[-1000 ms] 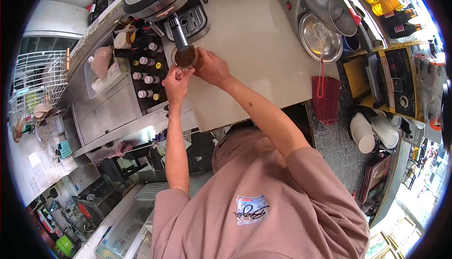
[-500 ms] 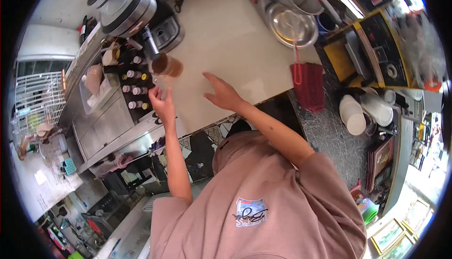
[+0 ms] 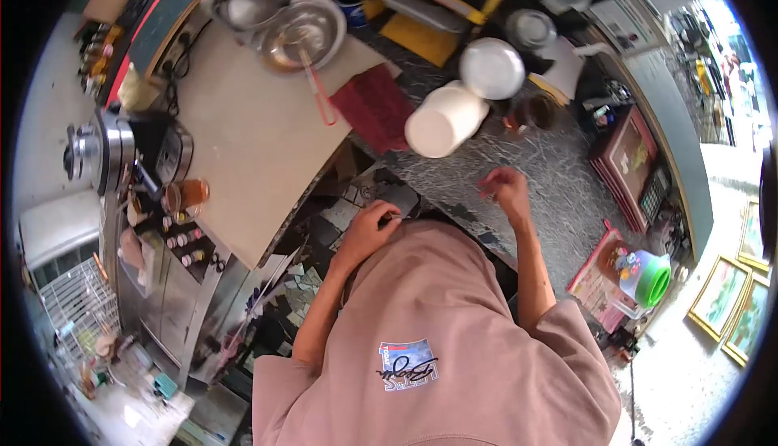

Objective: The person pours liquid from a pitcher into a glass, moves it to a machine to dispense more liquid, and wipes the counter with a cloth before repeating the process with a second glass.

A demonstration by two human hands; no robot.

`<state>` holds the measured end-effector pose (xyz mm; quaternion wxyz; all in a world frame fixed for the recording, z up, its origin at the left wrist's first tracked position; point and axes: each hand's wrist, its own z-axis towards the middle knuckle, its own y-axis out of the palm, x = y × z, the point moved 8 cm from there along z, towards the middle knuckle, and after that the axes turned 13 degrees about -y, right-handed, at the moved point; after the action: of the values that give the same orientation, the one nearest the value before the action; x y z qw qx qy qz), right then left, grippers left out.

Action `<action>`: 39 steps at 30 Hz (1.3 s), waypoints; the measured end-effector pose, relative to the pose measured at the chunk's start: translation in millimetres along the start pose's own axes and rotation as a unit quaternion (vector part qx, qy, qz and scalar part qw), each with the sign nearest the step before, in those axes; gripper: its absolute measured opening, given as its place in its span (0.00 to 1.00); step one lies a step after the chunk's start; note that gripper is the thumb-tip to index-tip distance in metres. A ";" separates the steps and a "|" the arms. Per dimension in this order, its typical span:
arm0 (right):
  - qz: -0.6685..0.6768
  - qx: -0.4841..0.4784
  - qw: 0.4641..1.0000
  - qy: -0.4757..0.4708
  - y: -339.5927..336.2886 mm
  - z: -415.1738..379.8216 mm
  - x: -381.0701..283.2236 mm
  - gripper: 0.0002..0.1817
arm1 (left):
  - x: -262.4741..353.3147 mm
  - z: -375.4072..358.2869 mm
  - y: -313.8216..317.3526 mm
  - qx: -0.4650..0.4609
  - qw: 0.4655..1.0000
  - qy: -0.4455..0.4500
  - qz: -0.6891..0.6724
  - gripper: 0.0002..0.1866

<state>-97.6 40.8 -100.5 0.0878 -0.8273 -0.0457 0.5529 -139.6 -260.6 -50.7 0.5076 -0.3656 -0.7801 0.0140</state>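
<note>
My left hand [image 3: 369, 233] hangs in front of my waist, its fingers loosely bent with nothing visible in them. Above the dark marbled counter [image 3: 535, 150], my right hand [image 3: 508, 190] is held with its fingers half bent and slightly apart, and I see nothing in it. A stack of white disposable bowls [image 3: 444, 122] lies on its side beyond my right hand, nearest to it. Beside that stack is another white round stack [image 3: 493, 69]. A clear cup of brown liquid [image 3: 188, 196] stands far to my left, away from both hands.
A light countertop [image 3: 251, 138] holds a coffee machine [image 3: 105, 150], a metal bowl [image 3: 304, 34] and a red-handled strainer [image 3: 321, 97]. A dark red cloth [image 3: 374, 108] lies at the corner. Farther right are a green-lidded jar [image 3: 648, 280] and stacked reddish trays [image 3: 628, 166].
My view and body have turned right, from the light countertop to the dark counter. Both hands have moved away from the cup of brown liquid, and my right hand is now over the dark counter.
</note>
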 end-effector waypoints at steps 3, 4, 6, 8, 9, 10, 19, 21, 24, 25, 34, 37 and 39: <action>-0.017 0.311 0.948 -0.063 -90.8 5.8 7.9 0.17 | 43.9 12.6 40.3 -0.045 0.993 0.069 0.087 0.09; -0.097 0.340 0.931 -0.087 -104.8 10.6 -13.0 0.24 | 54.9 15.0 49.9 -0.059 0.991 0.075 0.094 0.09; -0.067 0.328 0.903 -0.269 -117.9 36.4 -30.1 0.38 | 71.2 20.2 60.1 -0.056 0.991 0.069 0.105 0.09; -0.014 0.240 0.930 -0.280 -117.7 58.0 -46.6 0.44 | 77.0 23.5 70.1 -0.065 0.992 0.061 0.091 0.09; -0.011 0.249 0.927 -0.281 -120.9 58.9 -53.6 0.44 | 81.4 22.7 70.6 -0.055 0.993 0.055 0.087 0.09; -0.027 0.221 0.938 -0.267 -117.8 64.3 -58.4 0.43 | 84.2 22.1 70.1 -0.043 0.995 0.048 0.081 0.09; -0.145 0.218 0.938 -0.227 -104.9 35.6 -73.8 0.39 | 69.9 8.1 60.9 0.028 0.998 0.037 0.039 0.09; -0.143 0.207 0.941 -0.226 -92.6 24.1 -73.2 0.41 | 66.2 6.8 58.2 0.030 0.999 0.029 0.029 0.10; -0.176 0.198 0.941 -0.211 -70.6 7.2 -71.3 0.41 | 63.7 3.5 52.2 0.032 0.999 0.023 0.006 0.14; -0.172 0.192 0.940 -0.224 -62.8 1.2 -73.9 0.41 | 65.7 2.2 50.0 0.029 0.999 0.027 -0.004 0.16; -0.214 0.108 0.931 -0.276 29.7 -27.1 -104.7 0.40 | 78.4 -12.3 15.2 -0.037 0.995 0.058 -0.074 0.45; -0.219 0.071 0.918 -0.322 72.3 -22.7 -116.7 0.42 | 65.4 -16.8 -6.7 -0.052 0.994 0.046 -0.080 0.53; -0.216 0.038 0.910 -0.351 105.3 -16.7 -126.2 0.41 | 58.8 -22.7 -28.6 -0.032 0.995 0.062 -0.074 0.54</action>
<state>-132.9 -85.8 -0.4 0.2151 -0.5461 -0.2297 0.7764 -150.0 -255.1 17.5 0.5424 -0.3227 -0.7724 -0.0714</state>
